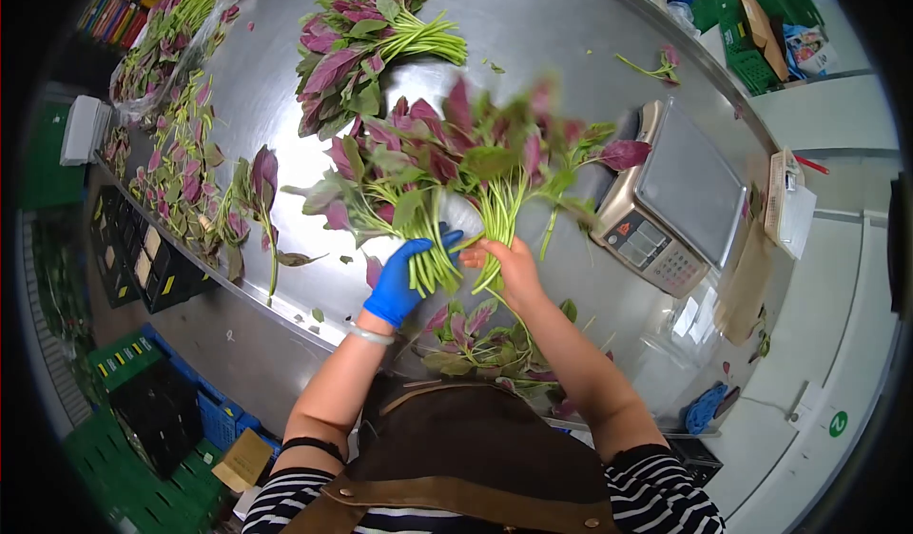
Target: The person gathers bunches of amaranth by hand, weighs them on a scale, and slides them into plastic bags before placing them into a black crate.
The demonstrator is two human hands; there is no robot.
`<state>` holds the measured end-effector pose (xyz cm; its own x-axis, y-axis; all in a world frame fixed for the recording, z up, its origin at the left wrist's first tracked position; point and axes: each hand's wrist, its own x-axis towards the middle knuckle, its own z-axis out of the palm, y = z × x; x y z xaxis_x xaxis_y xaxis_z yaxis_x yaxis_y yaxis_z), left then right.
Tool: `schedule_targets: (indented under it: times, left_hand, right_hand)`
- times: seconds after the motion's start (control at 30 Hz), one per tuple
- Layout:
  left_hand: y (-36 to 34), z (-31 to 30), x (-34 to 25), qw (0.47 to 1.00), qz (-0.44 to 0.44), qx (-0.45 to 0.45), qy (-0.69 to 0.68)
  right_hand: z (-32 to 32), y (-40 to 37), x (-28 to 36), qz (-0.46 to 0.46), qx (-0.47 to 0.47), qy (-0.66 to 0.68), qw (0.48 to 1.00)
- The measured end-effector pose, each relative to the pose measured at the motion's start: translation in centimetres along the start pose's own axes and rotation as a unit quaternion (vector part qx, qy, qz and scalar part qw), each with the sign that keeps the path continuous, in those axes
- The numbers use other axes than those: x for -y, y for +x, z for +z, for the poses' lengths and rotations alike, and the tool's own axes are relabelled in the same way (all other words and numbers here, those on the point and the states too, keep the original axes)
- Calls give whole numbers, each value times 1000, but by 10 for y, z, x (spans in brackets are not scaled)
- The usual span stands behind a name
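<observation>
"What is the left hand [395, 285] doing, the blue-gloved one?"

"It's closed around the stems of one amaranth bunch [433, 266], over the table [561, 39]."

"And the bare right hand [509, 266]?"

"Pinching the stems of a second bunch [498, 211], just beside the first, at one o'clock from the glove. The leaves above are blurred."

"Anything around them?"

"From the hands, a laid-down bunch [352, 58] at eleven o'clock, loose amaranth stems [185, 168] near ten, leafy sprigs [475, 339] at six, and the digital scale [689, 182] between two and three."
</observation>
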<state>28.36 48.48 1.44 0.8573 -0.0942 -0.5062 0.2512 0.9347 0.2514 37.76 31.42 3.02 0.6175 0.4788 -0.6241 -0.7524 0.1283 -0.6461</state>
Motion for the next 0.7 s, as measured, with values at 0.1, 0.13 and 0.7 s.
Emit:
schedule_targets:
  times: [0.1,0.13,0.7]
  left_hand:
    - [5,-8,17,999,-13,-42,26]
    - [1,-2,17,997,-19,-63,33]
    - [-24,28,-27,967,62,-111,220]
  right_hand:
    - [-13,4,-5,90,-42,107,989]
    - [-19,3,-9,102,-39,121,987]
    - [-11,-31,145,-208,-103,-68,970]
